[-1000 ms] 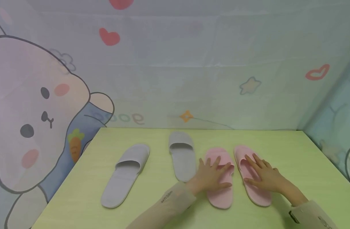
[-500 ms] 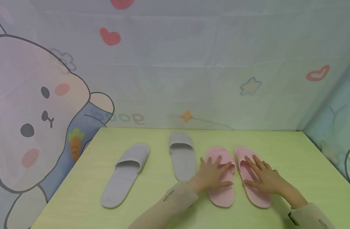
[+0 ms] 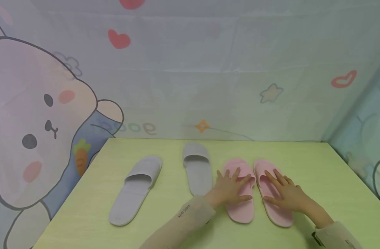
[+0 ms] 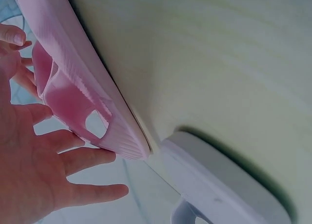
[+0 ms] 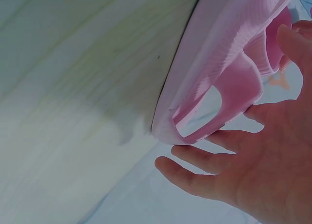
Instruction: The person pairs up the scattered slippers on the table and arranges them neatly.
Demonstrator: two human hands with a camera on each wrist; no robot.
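Two pink slippers lie side by side on the light green-yellow table, toes pointing away. Over the left pink slipper point(image 3: 240, 213) is my left hand point(image 3: 228, 191), fingers spread, with fingertips at its strap. My right hand point(image 3: 290, 197) spreads its fingers over the right pink slipper point(image 3: 280, 218), fingertips near the strap opening. In the left wrist view, straight fingers point(image 4: 90, 159) reach along the strap's edge. The right wrist view shows the right fingers point(image 5: 200, 158) extended beside the pink strap point(image 5: 239, 99). Neither hand curls round a slipper.
A grey slipper point(image 3: 199, 176) lies just left of the pink pair, partly behind my left wrist. Farther left another grey slipper point(image 3: 127, 204) lies at a slant. Behind the table point(image 3: 93, 207) hangs a printed cloth point(image 3: 183, 79); more cloth hangs at the right.
The left pink slipper has shifted slightly away from me, and the right pink slipper slightly toward me. Both hands stay spread over them, almost in place. The grey slippers have not moved.
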